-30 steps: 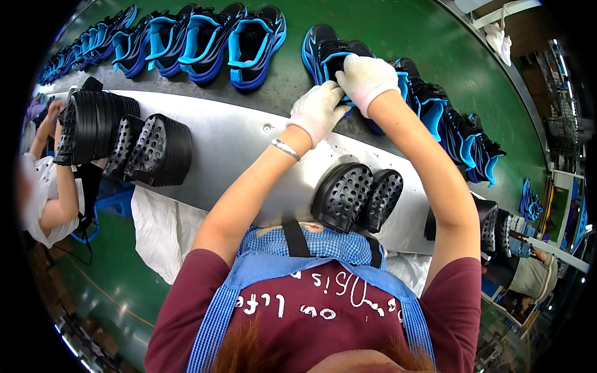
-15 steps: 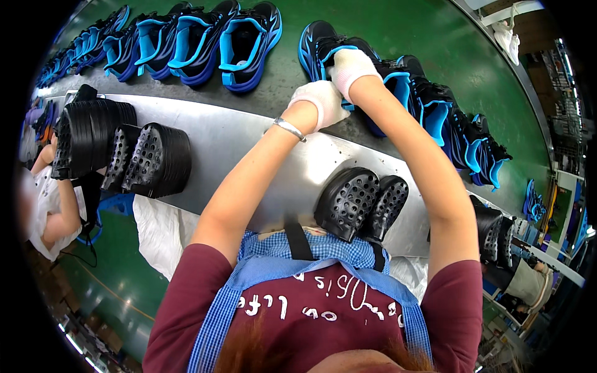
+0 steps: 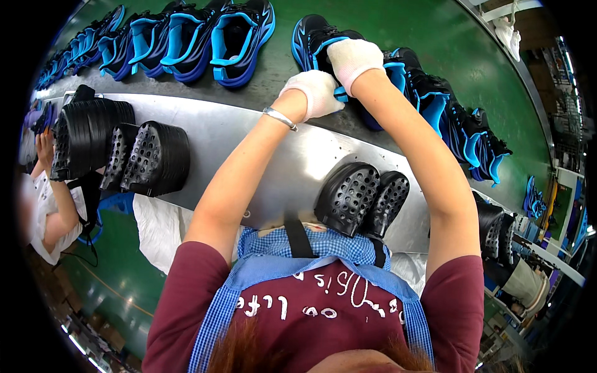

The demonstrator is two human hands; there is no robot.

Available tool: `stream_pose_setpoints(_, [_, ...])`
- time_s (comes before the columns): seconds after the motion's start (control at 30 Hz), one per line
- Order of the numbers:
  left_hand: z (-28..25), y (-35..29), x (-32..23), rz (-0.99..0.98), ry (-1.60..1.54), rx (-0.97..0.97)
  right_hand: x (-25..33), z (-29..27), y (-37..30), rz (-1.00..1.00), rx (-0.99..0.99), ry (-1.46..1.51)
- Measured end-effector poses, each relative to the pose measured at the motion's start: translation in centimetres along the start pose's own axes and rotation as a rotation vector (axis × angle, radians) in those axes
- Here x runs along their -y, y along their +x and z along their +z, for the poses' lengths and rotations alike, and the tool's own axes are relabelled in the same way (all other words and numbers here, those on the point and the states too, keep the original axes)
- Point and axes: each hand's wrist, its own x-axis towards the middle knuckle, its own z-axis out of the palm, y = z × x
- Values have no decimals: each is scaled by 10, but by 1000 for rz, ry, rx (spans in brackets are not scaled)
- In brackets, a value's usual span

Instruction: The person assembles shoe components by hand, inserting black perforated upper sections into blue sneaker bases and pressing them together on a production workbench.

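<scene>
A black sneaker with bright blue trim point(image 3: 305, 38) lies beyond the metal ledge, toe pointing away from me. My left hand point(image 3: 314, 93), in a white glove, is closed at its heel, with a bit of blue heel trim showing beside the fingertips. Bent over the sneaker's opening is my right hand point(image 3: 354, 60), also gloved; its back hides most of the fingers and the inside of the shoe. Nearer to me, two stacks of black dimpled insoles, a larger one point(image 3: 349, 198) and a smaller one point(image 3: 389, 202), stand on the ledge.
More such sneakers point(image 3: 242, 43) line the dark belt point(image 3: 273, 87) on the left and the right point(image 3: 435, 102). Further black insole stacks point(image 3: 155, 155) stand on the metal ledge point(image 3: 230, 149) at left. A co-worker's arm point(image 3: 62, 205) shows at the far left.
The sneakers on the belt have shifted a little to the left, the one under my hands too. Both hands stay at that sneaker; the left has moved slightly left.
</scene>
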Motion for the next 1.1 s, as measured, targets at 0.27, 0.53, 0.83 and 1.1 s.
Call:
stream_pose_setpoints(0.27, [-13,-1,-3,-69,-53,74,4,6,4,86,-63,63])
stream_pose_setpoints(0.53, [-14,-34,1,-28,24,-102,-16,0,-127,-117,-540,599])
stream_pose_setpoints(0.83, [9,-65,44,106,-314,-732,-5,39,-305,95,-264,629])
stream_pose_setpoints(1.1, [19,-62,-3,-23,62,-619,12,67,-317,252,-252,605])
